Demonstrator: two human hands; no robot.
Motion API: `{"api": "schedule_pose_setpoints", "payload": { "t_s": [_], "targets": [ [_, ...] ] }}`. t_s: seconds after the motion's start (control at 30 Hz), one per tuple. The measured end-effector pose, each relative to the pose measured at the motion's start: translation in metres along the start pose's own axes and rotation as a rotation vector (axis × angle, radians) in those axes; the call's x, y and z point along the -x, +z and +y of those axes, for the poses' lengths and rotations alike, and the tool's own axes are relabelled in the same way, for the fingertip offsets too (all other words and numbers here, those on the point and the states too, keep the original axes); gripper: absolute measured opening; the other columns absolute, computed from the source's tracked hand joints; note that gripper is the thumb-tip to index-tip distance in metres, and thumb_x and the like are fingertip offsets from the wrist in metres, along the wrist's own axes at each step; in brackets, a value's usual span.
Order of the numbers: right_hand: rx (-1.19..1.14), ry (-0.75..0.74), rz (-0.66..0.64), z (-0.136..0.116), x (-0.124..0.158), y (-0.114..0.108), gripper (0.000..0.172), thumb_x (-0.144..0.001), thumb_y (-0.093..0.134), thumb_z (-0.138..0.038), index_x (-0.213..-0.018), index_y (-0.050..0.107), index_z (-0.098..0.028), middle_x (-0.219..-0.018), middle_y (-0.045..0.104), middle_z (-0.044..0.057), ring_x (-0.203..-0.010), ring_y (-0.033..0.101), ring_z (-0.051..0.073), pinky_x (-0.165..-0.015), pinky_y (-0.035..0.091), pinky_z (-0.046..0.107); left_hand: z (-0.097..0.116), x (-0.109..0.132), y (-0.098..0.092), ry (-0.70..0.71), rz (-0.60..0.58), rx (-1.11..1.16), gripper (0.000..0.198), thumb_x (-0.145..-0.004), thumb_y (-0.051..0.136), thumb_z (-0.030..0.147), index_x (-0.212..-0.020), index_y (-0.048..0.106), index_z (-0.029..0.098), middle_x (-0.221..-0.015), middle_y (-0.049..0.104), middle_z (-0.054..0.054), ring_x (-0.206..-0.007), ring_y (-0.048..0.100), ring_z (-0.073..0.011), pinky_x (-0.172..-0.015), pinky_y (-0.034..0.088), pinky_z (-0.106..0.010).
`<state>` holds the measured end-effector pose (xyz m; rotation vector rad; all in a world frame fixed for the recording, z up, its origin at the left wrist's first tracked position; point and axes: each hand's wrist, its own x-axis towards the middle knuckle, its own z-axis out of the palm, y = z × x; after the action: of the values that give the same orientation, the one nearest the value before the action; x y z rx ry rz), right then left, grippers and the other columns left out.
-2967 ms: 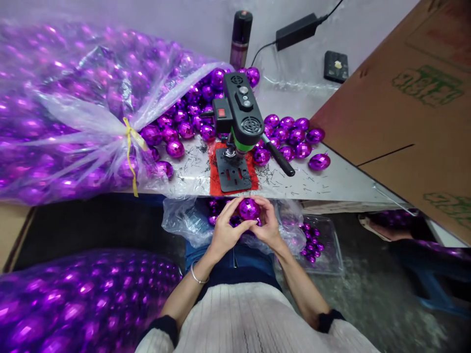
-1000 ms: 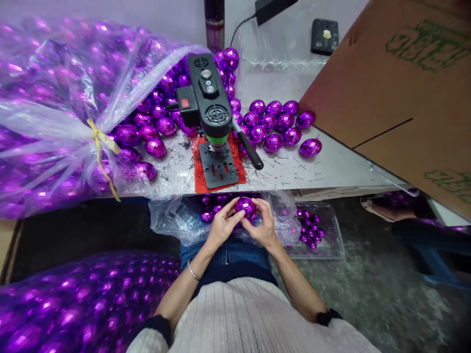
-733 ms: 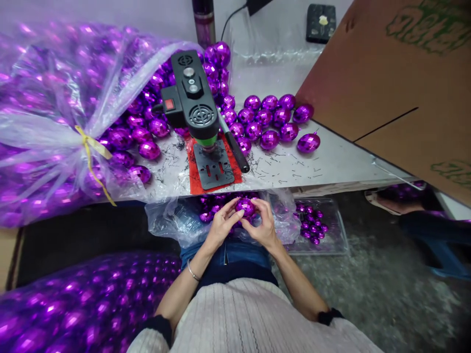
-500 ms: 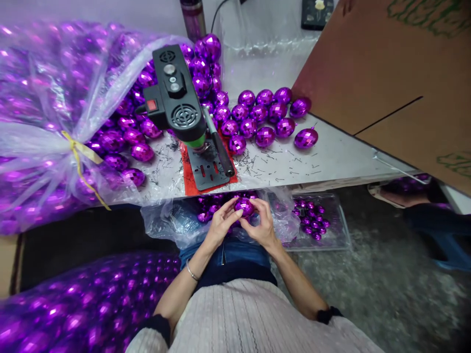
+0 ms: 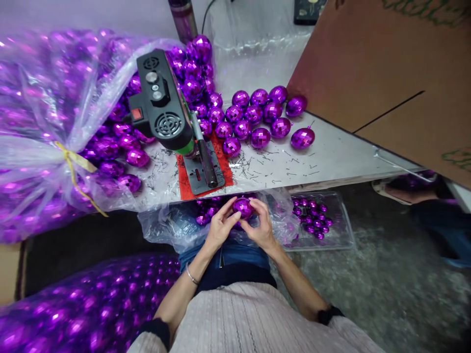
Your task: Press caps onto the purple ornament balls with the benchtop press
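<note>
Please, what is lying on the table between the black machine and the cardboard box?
In the head view, a group of shiny purple ornaments lies between the black machine and the cardboard box, with thin dark bits scattered on the table.

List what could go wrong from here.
The held ball, pinched between left hand and right hand, might slip onto the plastic below.
The drill has a handle jutting toward the near edge; an arm could knock it.
The rounded loose balls could roll off the table.
</note>
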<state>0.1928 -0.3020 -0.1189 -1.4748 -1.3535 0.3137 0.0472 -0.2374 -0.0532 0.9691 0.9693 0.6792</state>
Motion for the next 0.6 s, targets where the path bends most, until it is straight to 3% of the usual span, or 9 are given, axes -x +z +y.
{"api": "schedule_pose_setpoints", "payload": {
  "t_s": [0.17, 0.33, 0.5, 0.6],
  "targets": [
    [-0.006, -0.043, 0.037, -0.001, -0.002, 0.0, 0.062, -0.086, 0.077, -0.024, -0.143, 0.05, -0.028, -0.133, 0.067, 0.013, -0.127, 0.07, 0.029, -0.101, 0.067, 0.053, 0.0, 0.0, -0.003, 0.046, -0.011, -0.037, 0.071, -0.084, 0.082, 0.061, -0.142, 0.07, 0.02, -0.149, 0.07, -0.013, -0.14, 0.065, -0.0343, -0.122, 0.051, -0.046],
    [-0.029, -0.028, 0.033, 0.0, -0.004, -0.003, 0.061, -0.088, 0.075, -0.025, -0.142, 0.049, -0.027, -0.134, 0.066, 0.015, -0.128, 0.069, 0.029, -0.102, 0.067, 0.053, -0.006, -0.002, -0.006, 0.017, -0.071, -0.013, 0.079, -0.08, 0.088, 0.056, -0.148, 0.065, 0.022, -0.146, 0.071, -0.014, -0.132, 0.071, -0.0332, -0.114, 0.057, -0.046],
    [-0.11, 0.037, 0.026, -0.003, -0.006, 0.001, 0.059, -0.089, 0.076, -0.037, -0.141, 0.05, -0.025, -0.132, 0.066, 0.015, -0.127, 0.069, 0.028, -0.098, 0.068, 0.047, -0.01, -0.003, -0.006, 0.031, -0.086, -0.01, 0.084, -0.075, 0.094, 0.048, -0.149, 0.064, 0.023, -0.155, 0.062, -0.016, -0.127, 0.072, -0.0303, -0.107, 0.061, -0.039],
    [-0.152, 0.103, 0.025, -0.002, -0.003, -0.001, 0.061, -0.086, 0.079, -0.043, -0.137, 0.053, -0.024, -0.131, 0.067, 0.015, -0.124, 0.071, 0.028, -0.095, 0.068, 0.044, -0.009, -0.003, -0.007, 0.055, -0.082, -0.028, 0.079, -0.075, 0.093, 0.047, -0.146, 0.067, 0.024, -0.152, 0.064, -0.015, -0.122, 0.074, -0.028, -0.107, 0.061, -0.04]
  ]
}}
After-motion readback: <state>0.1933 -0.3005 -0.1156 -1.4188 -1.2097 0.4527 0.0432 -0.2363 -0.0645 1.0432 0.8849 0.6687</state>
